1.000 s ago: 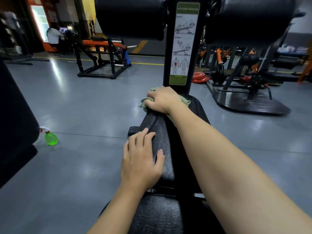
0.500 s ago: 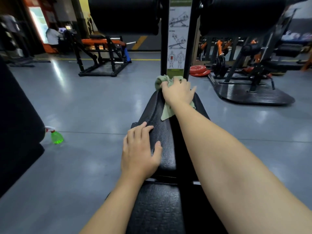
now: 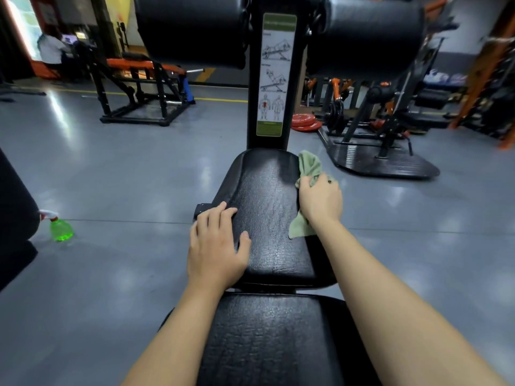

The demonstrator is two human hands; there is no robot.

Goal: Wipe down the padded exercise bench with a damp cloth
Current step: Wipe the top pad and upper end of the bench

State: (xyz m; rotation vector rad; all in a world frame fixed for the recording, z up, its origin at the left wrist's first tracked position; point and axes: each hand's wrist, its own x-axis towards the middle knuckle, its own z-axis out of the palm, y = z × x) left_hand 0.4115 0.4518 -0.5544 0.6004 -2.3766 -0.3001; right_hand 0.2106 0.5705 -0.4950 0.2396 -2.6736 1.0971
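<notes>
The black padded bench (image 3: pixel 264 207) runs away from me down the middle of the view, in two cushions with a gap between them. My right hand (image 3: pixel 320 200) grips a pale green cloth (image 3: pixel 309 167) against the right side of the far cushion; part of the cloth hangs below my wrist. My left hand (image 3: pixel 216 246) lies flat on the left edge of the same cushion, fingers spread. The nearer cushion (image 3: pixel 267 338) sits between my forearms.
A black upright post with an exercise chart (image 3: pixel 274 76) rises at the bench's far end, with two black roller pads (image 3: pixel 192 29) overhead. A green spray bottle (image 3: pixel 60 228) stands on the grey floor at left. Other gym machines and red weight plates (image 3: pixel 305 122) stand behind.
My right hand has dragged the cloth from the far left end of the cushion across its top to the right side and a little nearer me. My left hand has stayed in place.
</notes>
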